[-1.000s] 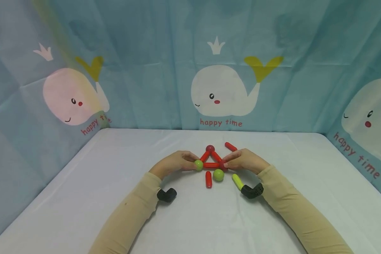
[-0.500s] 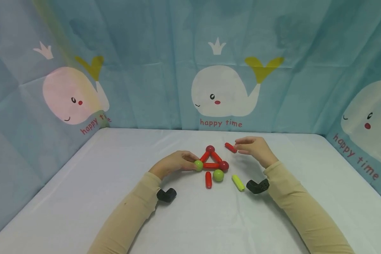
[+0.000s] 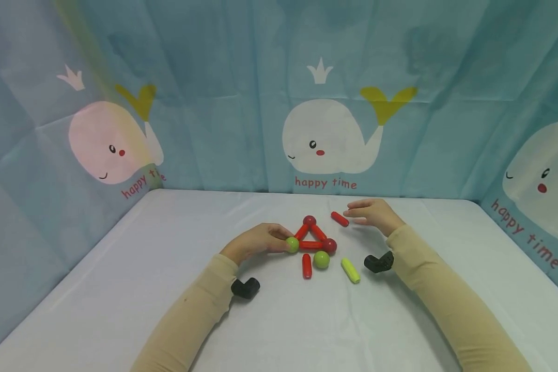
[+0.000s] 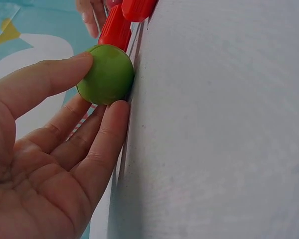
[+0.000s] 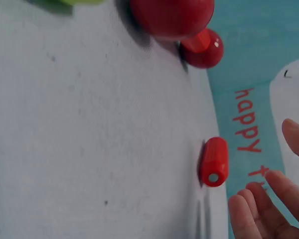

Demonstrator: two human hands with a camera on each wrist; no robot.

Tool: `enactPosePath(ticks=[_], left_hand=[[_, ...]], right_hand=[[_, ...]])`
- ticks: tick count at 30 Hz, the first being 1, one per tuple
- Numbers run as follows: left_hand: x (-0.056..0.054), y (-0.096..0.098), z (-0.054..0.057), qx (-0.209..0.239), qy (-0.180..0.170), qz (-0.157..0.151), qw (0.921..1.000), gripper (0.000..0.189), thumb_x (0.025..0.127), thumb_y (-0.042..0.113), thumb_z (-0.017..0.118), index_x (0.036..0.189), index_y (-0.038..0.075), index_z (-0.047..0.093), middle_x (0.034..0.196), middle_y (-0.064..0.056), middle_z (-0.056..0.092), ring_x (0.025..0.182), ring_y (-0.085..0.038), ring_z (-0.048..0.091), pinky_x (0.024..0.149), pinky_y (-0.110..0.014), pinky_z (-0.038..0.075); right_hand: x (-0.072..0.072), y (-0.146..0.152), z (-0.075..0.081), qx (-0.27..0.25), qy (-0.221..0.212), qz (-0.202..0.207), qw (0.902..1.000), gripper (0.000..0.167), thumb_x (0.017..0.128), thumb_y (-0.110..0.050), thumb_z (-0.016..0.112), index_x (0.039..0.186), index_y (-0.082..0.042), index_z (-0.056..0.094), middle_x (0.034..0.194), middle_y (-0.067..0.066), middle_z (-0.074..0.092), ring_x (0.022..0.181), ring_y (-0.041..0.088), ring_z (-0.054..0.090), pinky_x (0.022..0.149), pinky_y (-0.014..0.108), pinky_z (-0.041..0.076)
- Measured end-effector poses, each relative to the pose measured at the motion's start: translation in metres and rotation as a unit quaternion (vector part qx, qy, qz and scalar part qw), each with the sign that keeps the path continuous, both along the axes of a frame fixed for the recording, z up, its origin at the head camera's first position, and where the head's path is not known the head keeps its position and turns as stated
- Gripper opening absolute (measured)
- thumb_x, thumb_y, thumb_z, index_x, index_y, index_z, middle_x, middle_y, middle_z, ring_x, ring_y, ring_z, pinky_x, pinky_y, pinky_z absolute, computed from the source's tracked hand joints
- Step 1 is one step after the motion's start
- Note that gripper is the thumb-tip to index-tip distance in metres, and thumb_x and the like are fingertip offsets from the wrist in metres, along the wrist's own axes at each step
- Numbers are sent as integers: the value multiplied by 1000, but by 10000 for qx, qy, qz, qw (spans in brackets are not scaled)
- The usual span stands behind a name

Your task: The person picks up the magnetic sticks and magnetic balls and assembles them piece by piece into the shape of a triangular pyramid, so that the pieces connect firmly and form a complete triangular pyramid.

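A triangle of red rods [image 3: 310, 245] lies on the table, with red balls [image 3: 329, 245] at two corners and a green ball [image 3: 292, 244] at the left one. My left hand [image 3: 262, 242] pinches that green ball [image 4: 105, 74] between thumb and fingers, as the left wrist view shows. My right hand [image 3: 374, 214] is beside a loose red rod [image 3: 339, 219] at the back, fingers extended and holding nothing. In the right wrist view the loose rod [image 5: 215, 162] lies just apart from the fingertips, a small pale disc on its end.
In front of the triangle lie another red rod [image 3: 307, 266], a second green ball [image 3: 321, 260] and a yellow-green rod [image 3: 351, 270]. Black wrist devices [image 3: 245, 288] sit at both sleeves. A blue curtain [image 3: 214, 144] with whales rises behind the white table [image 3: 279, 325].
My right hand has let go of the triangle's right red ball and moved back and right to the loose red rod. The left hand has kept its pinch on the green ball.
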State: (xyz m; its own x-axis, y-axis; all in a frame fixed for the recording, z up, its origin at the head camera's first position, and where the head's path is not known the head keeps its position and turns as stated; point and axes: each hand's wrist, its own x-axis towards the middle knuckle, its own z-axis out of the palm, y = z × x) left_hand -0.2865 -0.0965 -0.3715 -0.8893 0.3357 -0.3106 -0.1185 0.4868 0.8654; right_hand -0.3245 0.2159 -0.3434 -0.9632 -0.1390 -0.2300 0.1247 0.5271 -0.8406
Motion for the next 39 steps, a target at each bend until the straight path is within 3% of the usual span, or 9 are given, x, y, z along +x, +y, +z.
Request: enactPosePath(ticks=[8, 14, 20, 26, 32, 39], left_hand=[[0, 0, 0, -24, 83, -76, 9999, 31, 84, 26, 77, 114, 17, 70, 117, -1, 67, 115, -21, 52, 104, -44, 41], [0, 0, 1, -37, 112, -98, 9999, 33, 85, 24, 76, 117, 16, 70, 120, -2, 66, 115, -21, 54, 104, -43, 43], [2, 0, 2, 29, 129, -108, 9999, 32, 85, 23, 75, 116, 15, 70, 119, -2, 66, 115, -21, 53, 104, -44, 42], [2, 0, 2, -2, 108, -81, 9999, 32, 86, 21, 74, 117, 16, 69, 119, -3, 66, 114, -21, 54, 103, -42, 43], [0, 1, 0, -43, 118, -85, 9999, 33, 86, 23, 75, 117, 17, 69, 120, -2, 66, 114, -21, 54, 104, -42, 44], [-1, 0, -3, -191, 85, -11, 9998, 32, 85, 24, 76, 115, 19, 70, 120, -1, 66, 115, -22, 54, 105, -45, 44]], right_hand=[[-10, 0, -10, -43, -134, -9, 9999, 54, 94, -29, 67, 139, -2, 55, 138, 16, 61, 127, 29, 60, 110, 42, 45], [-16, -3, -13, 241, -351, 4, 9991, 56, 91, -34, 70, 138, -7, 57, 136, 14, 63, 126, 29, 59, 113, 47, 41], [-21, -6, -13, 299, -388, -16, 9988, 53, 90, -31, 72, 135, -5, 60, 135, 15, 64, 119, 25, 63, 111, 42, 44], [-23, -12, -12, 355, -399, -234, 9983, 46, 90, -25, 72, 130, -4, 64, 137, 17, 60, 103, 18, 65, 106, 37, 48], [-25, -14, -11, 545, -395, -327, 9972, 39, 89, -18, 73, 125, -2, 68, 129, 17, 66, 84, 11, 65, 103, 39, 47], [-18, -17, -6, 683, -387, -85, 9969, 40, 91, -18, 71, 128, -3, 66, 134, 18, 61, 103, 19, 62, 103, 36, 49]])
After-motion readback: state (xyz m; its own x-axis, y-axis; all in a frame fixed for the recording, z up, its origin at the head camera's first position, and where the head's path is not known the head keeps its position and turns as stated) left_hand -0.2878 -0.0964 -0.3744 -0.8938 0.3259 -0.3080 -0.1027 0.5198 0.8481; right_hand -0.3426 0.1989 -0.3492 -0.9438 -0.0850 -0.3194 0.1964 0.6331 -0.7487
